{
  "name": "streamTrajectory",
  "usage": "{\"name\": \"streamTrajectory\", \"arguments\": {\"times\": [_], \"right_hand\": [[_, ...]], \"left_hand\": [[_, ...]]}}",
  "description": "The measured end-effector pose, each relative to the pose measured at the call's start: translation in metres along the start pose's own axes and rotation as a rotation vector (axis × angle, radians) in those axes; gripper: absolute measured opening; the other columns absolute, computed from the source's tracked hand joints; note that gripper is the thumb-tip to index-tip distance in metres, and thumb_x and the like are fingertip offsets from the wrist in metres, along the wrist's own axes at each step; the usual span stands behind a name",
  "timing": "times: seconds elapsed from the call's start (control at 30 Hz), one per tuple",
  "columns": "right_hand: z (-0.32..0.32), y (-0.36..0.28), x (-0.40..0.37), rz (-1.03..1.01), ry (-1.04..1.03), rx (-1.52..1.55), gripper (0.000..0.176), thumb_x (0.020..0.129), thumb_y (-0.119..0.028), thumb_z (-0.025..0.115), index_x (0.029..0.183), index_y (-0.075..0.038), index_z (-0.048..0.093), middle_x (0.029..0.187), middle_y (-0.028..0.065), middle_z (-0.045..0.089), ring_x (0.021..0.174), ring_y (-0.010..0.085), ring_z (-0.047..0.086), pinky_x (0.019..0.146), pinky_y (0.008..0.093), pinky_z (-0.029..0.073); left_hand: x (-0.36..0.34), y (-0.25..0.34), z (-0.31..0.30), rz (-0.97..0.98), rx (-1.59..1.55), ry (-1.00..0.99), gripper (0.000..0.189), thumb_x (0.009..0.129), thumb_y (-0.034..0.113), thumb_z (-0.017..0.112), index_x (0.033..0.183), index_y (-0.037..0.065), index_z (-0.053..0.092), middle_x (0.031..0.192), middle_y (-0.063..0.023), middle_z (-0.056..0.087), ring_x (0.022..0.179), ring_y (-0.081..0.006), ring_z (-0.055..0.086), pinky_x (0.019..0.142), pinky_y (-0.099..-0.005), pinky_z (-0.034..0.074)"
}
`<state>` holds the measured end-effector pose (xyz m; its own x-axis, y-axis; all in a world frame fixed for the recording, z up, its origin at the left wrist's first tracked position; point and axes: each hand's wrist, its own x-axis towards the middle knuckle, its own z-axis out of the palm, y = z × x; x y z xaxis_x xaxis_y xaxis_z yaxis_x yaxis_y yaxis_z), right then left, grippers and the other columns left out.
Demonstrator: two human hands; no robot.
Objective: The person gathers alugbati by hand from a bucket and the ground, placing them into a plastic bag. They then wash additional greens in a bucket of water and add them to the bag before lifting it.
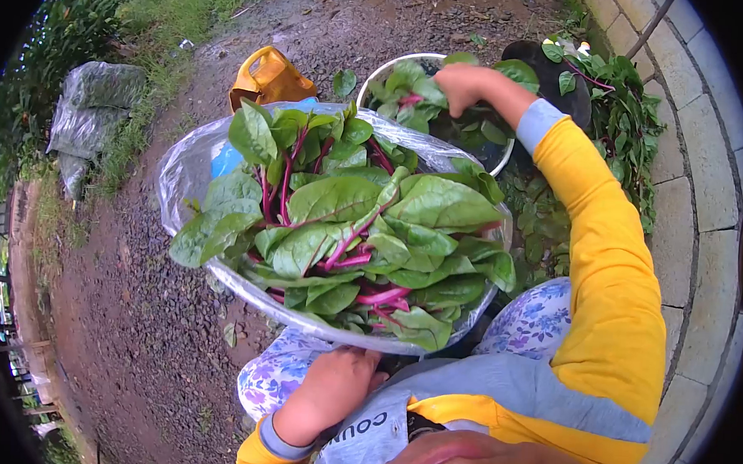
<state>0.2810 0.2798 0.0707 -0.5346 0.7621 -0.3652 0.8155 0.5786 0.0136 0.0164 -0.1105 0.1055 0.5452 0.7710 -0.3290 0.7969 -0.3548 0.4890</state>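
Leafy Malabar spinach point(340, 198) with thick magenta stems is heaped in a wide tub lined with clear plastic point(250, 297), close in front of my body. My right hand point(463, 87) reaches past it into a round white-rimmed bucket point(386, 67). Its fingers are closed on a sprig of Malabar spinach point(410, 89) over the bucket; the fingertips are partly hidden. My left hand point(340, 386) rests by my lap, just below the near rim of the tub. Its fingers are curled, and what they hold, if anything, is hidden.
A yellow cut-open plastic container point(270, 74) lies beyond the tub. More leafy stems point(637, 141) lie at the right, by a dark round object point(548, 77) and a paved block edge point(683, 215). Wet gravel ground point(141, 304) spreads left, with a grey plastic bundle point(96, 112) near grass.
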Motion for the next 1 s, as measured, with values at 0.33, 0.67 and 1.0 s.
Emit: {"name": "streamTrajectory", "arguments": {"times": [0.33, 0.67, 1.0], "right_hand": [[0.006, 0.031, -0.106, 0.103, 0.172, -0.040, 0.052, 0.052, -0.018, 0.078, 0.099, -0.002, 0.063, 0.095, 0.0194, 0.066, 0.091, 0.0353, 0.062, 0.080, 0.0412, 0.050], [0.067, 0.034, -0.157, 0.264, 0.515, 0.840, 0.037, 0.057, -0.014, 0.072, 0.088, 0.004, 0.064, 0.085, 0.0120, 0.067, 0.078, 0.0224, 0.064, 0.073, 0.0331, 0.050], [-0.033, 0.024, -0.191, -0.153, 0.615, 1.836, 0.039, 0.078, -0.015, 0.067, 0.110, 0.003, 0.056, 0.104, 0.0108, 0.064, 0.088, 0.0210, 0.064, 0.077, 0.0379, 0.054]], "left_hand": [[-0.017, 0.023, -0.047, 0.303, -0.335, -0.038, 0.028, 0.083, 0.025, 0.064, 0.097, 0.000, 0.060, 0.075, -0.0138, 0.065, 0.066, -0.0326, 0.063, 0.061, -0.0377, 0.050], [0.021, -0.053, -0.211, -0.028, 0.543, 0.999, 0.038, 0.076, 0.026, 0.072, 0.107, 0.005, 0.063, 0.108, -0.0157, 0.062, 0.101, -0.0287, 0.059, 0.088, -0.0368, 0.046], [0.100, -0.129, -0.238, -0.223, 0.023, 0.490, 0.032, 0.077, 0.034, 0.071, 0.092, 0.006, 0.069, 0.063, -0.0004, 0.057, 0.061, -0.0103, 0.052, 0.056, -0.0293, 0.043]]}}
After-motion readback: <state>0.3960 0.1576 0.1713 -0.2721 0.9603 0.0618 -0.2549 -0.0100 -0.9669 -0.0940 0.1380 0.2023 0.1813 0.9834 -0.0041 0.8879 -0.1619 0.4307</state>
